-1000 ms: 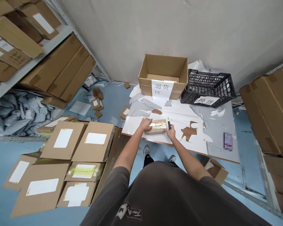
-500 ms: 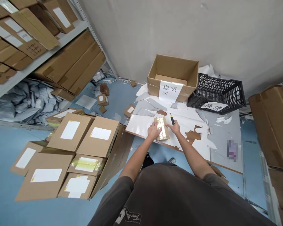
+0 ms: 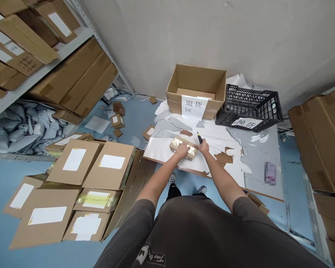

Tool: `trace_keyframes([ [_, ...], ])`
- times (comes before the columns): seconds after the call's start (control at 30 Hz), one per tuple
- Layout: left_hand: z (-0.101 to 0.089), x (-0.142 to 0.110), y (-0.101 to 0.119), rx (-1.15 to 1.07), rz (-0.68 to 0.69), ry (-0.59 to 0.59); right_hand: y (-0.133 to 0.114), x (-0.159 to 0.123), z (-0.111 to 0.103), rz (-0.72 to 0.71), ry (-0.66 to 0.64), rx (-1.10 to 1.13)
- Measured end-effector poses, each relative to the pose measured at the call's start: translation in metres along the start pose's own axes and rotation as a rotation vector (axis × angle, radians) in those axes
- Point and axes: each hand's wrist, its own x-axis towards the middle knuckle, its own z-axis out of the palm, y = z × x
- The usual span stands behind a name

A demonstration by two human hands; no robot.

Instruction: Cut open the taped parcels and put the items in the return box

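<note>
A small cardboard box (image 3: pixel 176 143) with shiny clear tape along its top lies near the front edge of the white-covered table (image 3: pixel 159 148). My left hand (image 3: pixel 182 150) grips it from above, fingers across the tape. In my right hand (image 3: pixel 203 146) is a black box cutter (image 3: pixel 199 138) with a yellow part near its tip, pointing up and away from me. That hand is close against the right end of the box; whether its fingers touch the cardboard I cannot tell.
Behind stand an open carton (image 3: pixel 171 97) with a paper sign and a black plastic crate (image 3: pixel 222 118). Torn cardboard (image 3: pixel 223 159) lies to the right on the table. Labelled boxes (image 3: pixel 107 175) are stacked at left, below a loaded shelf (image 3: pixel 64 48). Large cartons (image 3: pixel 321 137) stand at far right.
The small box has been turned from lengthwise to lying crosswise, its right end angled toward me. My left hand now lies over its top. The box cutter stays in my right hand.
</note>
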Motion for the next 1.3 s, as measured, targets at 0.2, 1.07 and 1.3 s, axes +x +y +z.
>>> trace_keyframes([
  [0.2,0.001,0.007,0.009,-0.027,-0.004,-0.006,0.010,-0.009,-0.019,-0.249,-0.054,0.186],
  [1.07,-0.003,0.005,-0.001,-0.026,-0.017,-0.094,0.074,-0.071,-0.051,-0.212,-0.572,0.261],
  [1.3,0.001,0.006,-0.004,-0.111,-0.028,-0.069,0.074,-0.078,-0.047,-0.169,-0.586,0.290],
])
